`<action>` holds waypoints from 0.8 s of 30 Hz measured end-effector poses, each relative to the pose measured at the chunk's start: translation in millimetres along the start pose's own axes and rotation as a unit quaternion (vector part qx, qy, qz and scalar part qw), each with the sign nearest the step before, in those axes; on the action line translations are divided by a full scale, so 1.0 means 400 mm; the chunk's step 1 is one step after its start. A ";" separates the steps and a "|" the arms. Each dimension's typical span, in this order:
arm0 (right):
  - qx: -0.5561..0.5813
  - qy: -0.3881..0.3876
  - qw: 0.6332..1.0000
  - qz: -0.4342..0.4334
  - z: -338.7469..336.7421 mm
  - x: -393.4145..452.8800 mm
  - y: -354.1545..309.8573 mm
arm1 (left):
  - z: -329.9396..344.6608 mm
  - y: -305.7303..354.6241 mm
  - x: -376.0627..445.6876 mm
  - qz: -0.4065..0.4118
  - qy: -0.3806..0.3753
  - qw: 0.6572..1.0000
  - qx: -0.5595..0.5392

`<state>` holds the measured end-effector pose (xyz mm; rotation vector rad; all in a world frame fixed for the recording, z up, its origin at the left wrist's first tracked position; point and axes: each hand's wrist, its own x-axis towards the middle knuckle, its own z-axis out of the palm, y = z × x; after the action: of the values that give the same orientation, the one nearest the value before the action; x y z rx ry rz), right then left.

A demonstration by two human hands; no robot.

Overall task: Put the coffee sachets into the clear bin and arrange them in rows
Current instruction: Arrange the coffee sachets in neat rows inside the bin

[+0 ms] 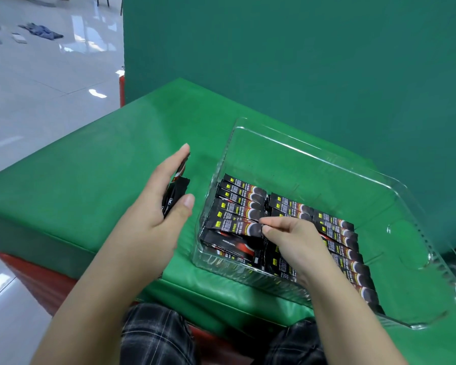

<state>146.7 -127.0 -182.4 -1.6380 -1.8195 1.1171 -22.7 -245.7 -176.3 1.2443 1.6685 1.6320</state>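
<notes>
The clear bin (313, 159) stands on the green mat, right of centre. Several black coffee sachets (241, 196) lie inside it in side-by-side rows along its near half. My right hand (292, 241) reaches into the bin and pinches the end of one sachet (237, 227) in the left row between thumb and fingertips. Left of the bin, my left hand (158, 206) holds a small bundle of sachets (175, 192) above the mat, with the fingers stretched over it and the thumb under it.
A green padded mat (103, 164) covers a red-sided block. A green backdrop (300, 61) rises right behind the bin. Glossy tiled floor (37, 88) lies to the left, with clothes scattered far off. My plaid-trousered knees (156, 335) sit at the mat's near edge.
</notes>
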 end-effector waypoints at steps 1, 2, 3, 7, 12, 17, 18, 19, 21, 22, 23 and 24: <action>-0.007 0.001 1.000 0.001 0.002 0.002 0.000 | 0.001 0.000 0.000 -0.001 -0.001 1.000 -0.006; -0.013 0.001 1.000 0.000 0.004 0.005 0.001 | 0.001 -0.002 0.000 -0.003 -0.002 1.000 -0.012; -0.015 0.000 1.000 -0.001 0.005 0.005 0.000 | 0.000 -0.003 0.000 -0.006 -0.004 1.000 -0.016; -0.024 0.009 1.000 -0.006 0.010 0.009 0.002 | -0.005 -0.012 0.000 -0.018 -0.013 0.999 -0.024; -0.096 0.039 0.994 -0.028 0.022 0.017 0.005 | -0.002 -0.012 -0.001 -0.019 -0.019 0.999 -0.032; -0.258 0.034 0.958 -0.123 0.045 0.022 0.008 | -0.001 -0.015 0.003 -0.031 -0.018 0.999 -0.038; -0.275 0.018 0.953 -0.128 0.050 0.022 0.007 | 0.001 -0.014 0.002 -0.038 -0.018 0.998 -0.043; -0.283 0.007 0.950 -0.129 0.054 0.022 0.005 | 0.002 -0.015 0.002 -0.048 -0.020 0.998 -0.047; -0.258 0.013 0.954 -0.149 0.056 0.021 -0.004 | 0.004 -0.016 0.001 -0.077 -0.022 0.995 -0.062; -0.223 0.020 0.960 -0.169 0.053 0.017 -0.013 | 0.004 -0.019 0.001 -0.089 -0.025 0.993 -0.074; -0.176 0.021 0.965 -0.196 0.050 0.008 -0.028 | 0.003 -0.025 0.003 -0.099 -0.026 0.991 -0.081; -0.127 0.014 0.967 -0.221 0.048 -0.005 -0.047 | 0.002 -0.030 0.005 -0.107 -0.027 0.990 -0.085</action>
<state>121.1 -133.4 -178.0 -1.2662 -2.2352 0.6844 -25.9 -242.1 -187.3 0.9816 1.5366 1.5588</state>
